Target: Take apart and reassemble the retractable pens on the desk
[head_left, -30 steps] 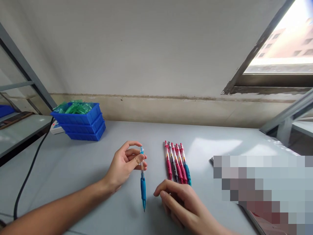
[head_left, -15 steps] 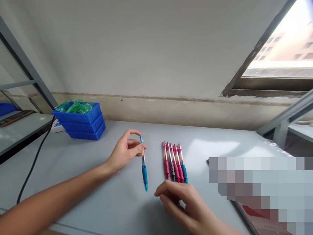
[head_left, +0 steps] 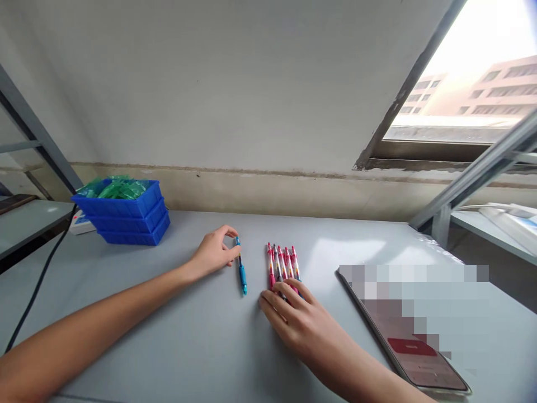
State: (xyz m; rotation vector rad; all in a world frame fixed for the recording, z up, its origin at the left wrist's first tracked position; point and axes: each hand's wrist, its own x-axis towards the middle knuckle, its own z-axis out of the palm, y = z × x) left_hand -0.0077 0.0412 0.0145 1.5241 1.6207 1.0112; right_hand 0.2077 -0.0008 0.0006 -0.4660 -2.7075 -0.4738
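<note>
My left hand (head_left: 217, 249) pinches a blue click pen (head_left: 242, 274) by its upper end, between thumb and fingers. The pen's grip end points toward me, at or close above the table. To its right, several click pens (head_left: 282, 263) lie side by side, mostly with pink clips and clear barrels; one is dark grey. My right hand (head_left: 293, 313) reaches over their near ends, fingers stretched out and loosely bent, hiding the tips. Whether those fingers press on the pens I cannot tell, but none is gripped in them.
Stacked blue bins (head_left: 126, 215) with green plastic bags (head_left: 121, 188) on top stand at the back left, beside a black cable (head_left: 39, 277). A phone (head_left: 419, 358), partly blurred out, lies at the right. Wall and window (head_left: 465, 101) rise behind the table.
My right hand has moved forward onto the near ends of the pen row. My left hand has lowered the blue pen toward the table. The view has shifted a little to the right.
</note>
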